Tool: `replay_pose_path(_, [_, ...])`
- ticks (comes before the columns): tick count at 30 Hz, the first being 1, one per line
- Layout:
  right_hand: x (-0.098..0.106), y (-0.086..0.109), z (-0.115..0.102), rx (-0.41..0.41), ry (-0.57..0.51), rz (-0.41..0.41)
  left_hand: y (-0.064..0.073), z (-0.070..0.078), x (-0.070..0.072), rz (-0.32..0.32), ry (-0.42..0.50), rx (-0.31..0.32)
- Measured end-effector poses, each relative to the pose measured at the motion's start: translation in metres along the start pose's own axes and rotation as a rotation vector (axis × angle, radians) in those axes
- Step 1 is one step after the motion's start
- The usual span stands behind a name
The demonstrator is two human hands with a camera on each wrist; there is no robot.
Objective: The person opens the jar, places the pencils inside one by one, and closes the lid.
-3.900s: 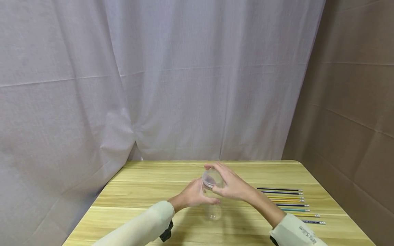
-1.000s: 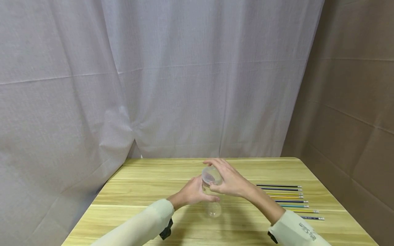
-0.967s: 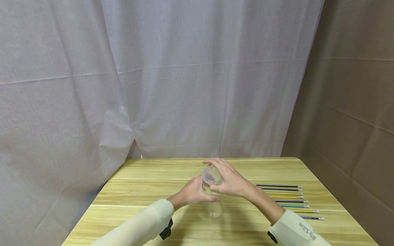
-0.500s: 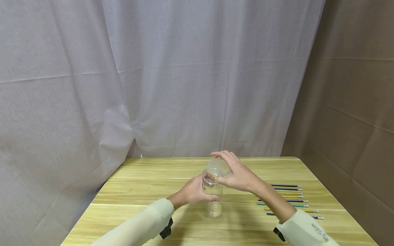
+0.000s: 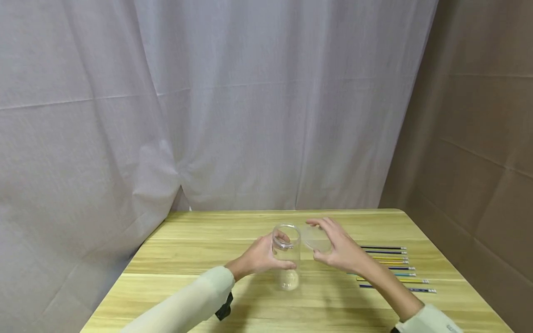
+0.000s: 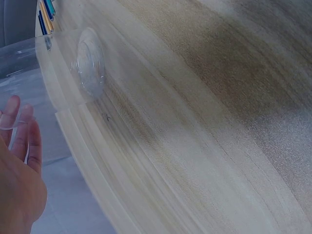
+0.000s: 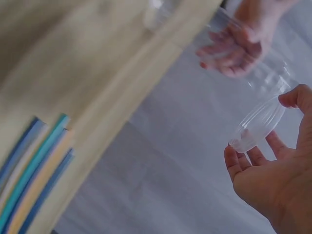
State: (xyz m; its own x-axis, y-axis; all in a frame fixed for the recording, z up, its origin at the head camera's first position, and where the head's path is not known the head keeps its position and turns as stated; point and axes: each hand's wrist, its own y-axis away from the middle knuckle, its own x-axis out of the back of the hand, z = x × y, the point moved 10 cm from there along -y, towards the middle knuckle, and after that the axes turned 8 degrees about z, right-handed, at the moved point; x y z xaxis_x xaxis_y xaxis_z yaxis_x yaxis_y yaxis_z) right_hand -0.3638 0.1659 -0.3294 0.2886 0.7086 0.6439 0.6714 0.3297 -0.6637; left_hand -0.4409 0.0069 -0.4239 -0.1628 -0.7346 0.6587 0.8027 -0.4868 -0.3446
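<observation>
A clear plastic jar (image 5: 290, 259) stands upright in the middle of the table, its round mouth uncovered. My left hand (image 5: 264, 255) grips the jar's upper part from the left, thumb across the near side and fingers behind it. Just right of the jar's mouth, my right hand (image 5: 342, 247) holds a translucent round lid (image 5: 316, 238) by its edge, between thumb and fingers. The right wrist view shows the lid (image 7: 258, 124) tilted in the fingers, apart from the jar. In the left wrist view the jar's base (image 6: 91, 63) is close over the wooden surface.
Several pencils (image 5: 416, 290) in black, blue, yellow and teal lie in a row on the right of the wooden table (image 5: 175, 259), partly behind my right forearm. A grey curtain (image 5: 250, 138) hangs behind the table, and a brown one (image 5: 470, 162) along the right.
My right hand has lifted the lid off the jar and carried it to the right. The left hand keeps its grip on the jar, which stays in place.
</observation>
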Motion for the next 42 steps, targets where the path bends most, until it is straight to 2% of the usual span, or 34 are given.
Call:
replay_pose_path(8, [-0.03, 0.036, 0.011, -0.004, 0.054, -0.077, 0.0, 0.0, 0.003, 0.006, 0.023, 0.025])
replay_pose_path(14, [-0.049, 0.061, 0.024, -0.074, 0.112, -0.176, 0.001, 0.0, 0.004, 0.004, 0.019, 0.039])
replay_pose_path(19, [-0.06, 0.078, 0.035, -0.138, 0.131, -0.262, 0.001, 0.0, 0.005, 0.008, 0.01, 0.033])
replay_pose_path(27, [-0.066, 0.093, 0.043, -0.141, 0.149, -0.322, 0.001, 0.001, 0.007, 0.012, 0.012, 0.039])
replay_pose_path(35, [-0.061, 0.097, 0.049, -0.176, 0.073, -0.321, 0.001, -0.002, 0.005, 0.009, 0.018, 0.043])
replay_pose_path(38, [-0.048, 0.098, 0.056, -0.212, 0.034, -0.296, 0.002, -0.003, 0.002, 0.002, 0.023, 0.046])
replay_pose_path(42, [-0.021, 0.099, 0.076, -0.279, -0.008, -0.241, 0.002, -0.001, 0.001, 0.007, 0.014, 0.044])
